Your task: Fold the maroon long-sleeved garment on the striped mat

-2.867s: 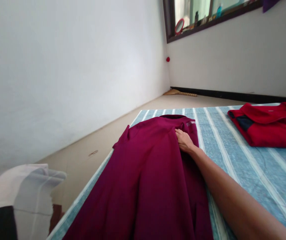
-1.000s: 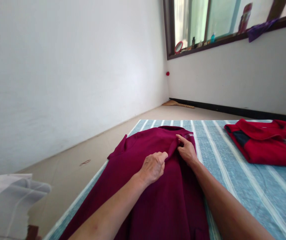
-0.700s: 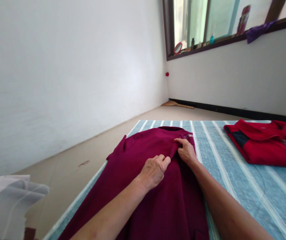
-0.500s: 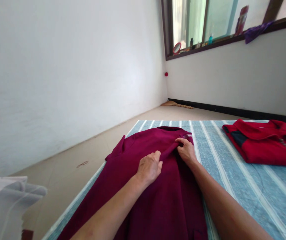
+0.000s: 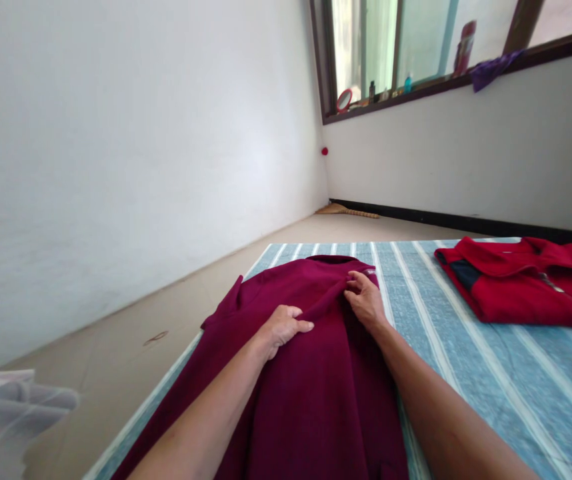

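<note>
A maroon long-sleeved knit shirt (image 5: 326, 407) lies spread on a blue-and-white striped mattress (image 5: 471, 407), directly under and ahead of the two hands, with its collar (image 5: 329, 258) pointing away from the person and its lower length running back beneath the forearms. The cloth looks soft and fairly light, with some thickness to it, so it would probably drape and slump rather than keep a shape on its own, and it seems likely to drag a little on the woven cover instead of sliding. The best places to take hold look to be the collar, the shoulders, or the raised fold between the hands, where loose cloth gives fingers something to pinch. The left hand (image 5: 283, 330) lies palm down on the chest of the shirt, its fingers together and nearly flat beside that fold; whether it is pinching any cloth, I cannot tell. The right hand (image 5: 363, 300), just across the fold and nearer the collar, has its fingers curled into the fabric, gathering a small ridge of it. Well to the right of the right hand, a folded red shirt (image 5: 521, 287) lies on the same mattress, while a sheer white cloth (image 5: 11, 413) hangs in the near corner, out beyond the left forearm.
</note>
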Available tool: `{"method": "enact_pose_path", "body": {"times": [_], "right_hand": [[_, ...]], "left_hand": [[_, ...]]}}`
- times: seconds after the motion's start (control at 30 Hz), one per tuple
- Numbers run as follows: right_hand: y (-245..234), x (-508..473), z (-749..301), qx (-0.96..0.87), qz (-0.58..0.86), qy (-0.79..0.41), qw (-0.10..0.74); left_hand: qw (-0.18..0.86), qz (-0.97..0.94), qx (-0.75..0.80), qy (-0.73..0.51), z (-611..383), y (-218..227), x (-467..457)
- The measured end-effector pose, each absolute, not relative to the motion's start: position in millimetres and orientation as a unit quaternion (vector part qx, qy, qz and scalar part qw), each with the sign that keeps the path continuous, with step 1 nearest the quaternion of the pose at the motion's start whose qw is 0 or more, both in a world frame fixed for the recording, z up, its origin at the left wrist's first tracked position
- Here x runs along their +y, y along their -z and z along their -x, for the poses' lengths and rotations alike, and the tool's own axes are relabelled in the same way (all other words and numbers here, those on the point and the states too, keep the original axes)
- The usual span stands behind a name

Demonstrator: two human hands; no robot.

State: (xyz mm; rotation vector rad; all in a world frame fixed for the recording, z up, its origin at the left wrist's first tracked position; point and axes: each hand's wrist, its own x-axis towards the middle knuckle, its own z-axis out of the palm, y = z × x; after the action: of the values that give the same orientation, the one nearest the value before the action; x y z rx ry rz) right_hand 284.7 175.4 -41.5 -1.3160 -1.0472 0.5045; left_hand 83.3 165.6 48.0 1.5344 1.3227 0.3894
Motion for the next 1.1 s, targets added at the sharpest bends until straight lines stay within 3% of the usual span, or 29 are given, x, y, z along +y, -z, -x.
{"method": "enact_pose_path", "body": {"times": [0.43,0.63,1.1], "right_hand": [[42.2,176.2,-281.8,-0.493,0.537,-0.276,0.626],[42.8,176.3,-279.8,-0.510,0.527,-0.282,0.619],[46.8,179.0,-282.0,-0.540,0.544,-0.280,0.578]], "left_hand": [[0.629,-0.577,0.498,-0.154,-76.7,-52.9,173.9],[0.647,-0.572,0.490,-0.116,-76.2,-54.6,174.2],[0.682,-0.533,0.474,-0.160,-78.0,-54.9,176.3]]}}
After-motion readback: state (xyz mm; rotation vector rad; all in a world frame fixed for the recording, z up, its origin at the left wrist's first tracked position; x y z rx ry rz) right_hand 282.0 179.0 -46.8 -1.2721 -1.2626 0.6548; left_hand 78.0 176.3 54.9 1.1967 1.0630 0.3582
